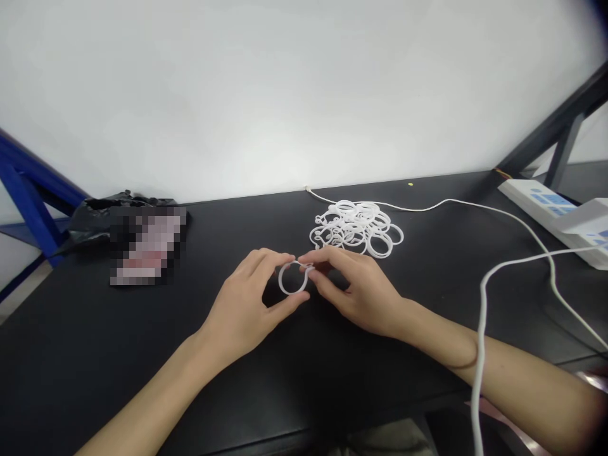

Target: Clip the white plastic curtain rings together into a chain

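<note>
Over the middle of the black table, both hands hold one white plastic ring (281,282) with a small tab on its right side. My left hand (247,294) spans the ring, fingertips at its top edge and thumb along the lower right. With thumb and index finger, my right hand (358,285) pinches the tab, which the fingertips partly hide. Just behind my right hand lies a loose pile of similar white rings (354,228), several of them overlapping, some with little hooked ends showing.
A white cable (446,201) runs along the back and right, and a thicker one (482,329) crosses before my right forearm. White power strips (541,206) sit at right. A black plastic bag (90,218) and a blurred-out pinkish item (154,247) lie at left on the black table (228,392).
</note>
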Motion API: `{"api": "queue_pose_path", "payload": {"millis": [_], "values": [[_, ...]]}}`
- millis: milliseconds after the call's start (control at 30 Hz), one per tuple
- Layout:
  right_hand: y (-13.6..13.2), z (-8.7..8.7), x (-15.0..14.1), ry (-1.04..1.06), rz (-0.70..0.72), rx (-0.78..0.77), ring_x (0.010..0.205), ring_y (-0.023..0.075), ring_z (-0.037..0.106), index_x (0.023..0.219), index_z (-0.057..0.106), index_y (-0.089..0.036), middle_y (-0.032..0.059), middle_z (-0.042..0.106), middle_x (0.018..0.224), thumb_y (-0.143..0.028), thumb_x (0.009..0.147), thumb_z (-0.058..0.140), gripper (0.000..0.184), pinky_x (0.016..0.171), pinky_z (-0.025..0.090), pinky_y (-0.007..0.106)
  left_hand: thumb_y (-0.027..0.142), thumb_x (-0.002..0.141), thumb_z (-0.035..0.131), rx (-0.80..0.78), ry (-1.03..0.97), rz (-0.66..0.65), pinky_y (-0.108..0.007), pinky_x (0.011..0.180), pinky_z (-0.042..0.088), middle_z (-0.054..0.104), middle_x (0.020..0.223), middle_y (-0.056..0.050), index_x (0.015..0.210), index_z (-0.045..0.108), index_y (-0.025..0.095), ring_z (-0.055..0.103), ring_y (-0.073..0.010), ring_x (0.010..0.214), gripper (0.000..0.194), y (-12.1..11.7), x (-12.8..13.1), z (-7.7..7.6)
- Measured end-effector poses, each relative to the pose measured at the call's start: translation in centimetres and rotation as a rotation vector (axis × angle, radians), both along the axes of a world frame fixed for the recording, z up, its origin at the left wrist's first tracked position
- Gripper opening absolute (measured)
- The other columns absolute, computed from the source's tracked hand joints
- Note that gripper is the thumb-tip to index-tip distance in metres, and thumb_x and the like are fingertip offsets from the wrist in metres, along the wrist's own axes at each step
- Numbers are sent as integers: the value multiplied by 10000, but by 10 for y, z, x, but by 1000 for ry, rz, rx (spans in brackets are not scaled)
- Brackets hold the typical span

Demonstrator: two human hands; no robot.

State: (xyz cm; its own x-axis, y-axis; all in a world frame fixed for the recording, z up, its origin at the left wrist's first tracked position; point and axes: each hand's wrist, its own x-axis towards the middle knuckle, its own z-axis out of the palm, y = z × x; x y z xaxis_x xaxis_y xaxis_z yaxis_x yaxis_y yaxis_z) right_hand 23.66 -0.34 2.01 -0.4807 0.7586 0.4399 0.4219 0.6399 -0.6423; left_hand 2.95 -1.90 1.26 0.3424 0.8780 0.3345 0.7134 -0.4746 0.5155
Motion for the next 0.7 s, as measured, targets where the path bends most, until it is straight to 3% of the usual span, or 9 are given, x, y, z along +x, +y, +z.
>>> {"api": "queue_pose_path", "payload": {"millis": [167,400,700], "values": [[0,0,0,8,21,32,761,112,645,1032,624,-195,22,704,925,-164,936,535,135,645,522,224,452,851,664,22,6,-13,-348,816,515,622,1043,-37,1118,558,248,612,-212,940,352,0,0,0],[1,5,3,60,50,-51,729,99,637,956,620,-195,2,700,874,-153,905,569,84,624,499,203,513,839,669,29,-25,-39,-348,804,519,631,1031,-48,1117,574,240,614,-214,917,402,-1,-1,1],[2,3,1,45,31,-28,707,104,636,925,625,-195,2,706,844,-153,911,565,74,630,503,215,463,871,646,33,-1,-65,-352,832,512,627,1056,-49,1158,565,240,606,-215,956,372,0,-2,-1]]}}
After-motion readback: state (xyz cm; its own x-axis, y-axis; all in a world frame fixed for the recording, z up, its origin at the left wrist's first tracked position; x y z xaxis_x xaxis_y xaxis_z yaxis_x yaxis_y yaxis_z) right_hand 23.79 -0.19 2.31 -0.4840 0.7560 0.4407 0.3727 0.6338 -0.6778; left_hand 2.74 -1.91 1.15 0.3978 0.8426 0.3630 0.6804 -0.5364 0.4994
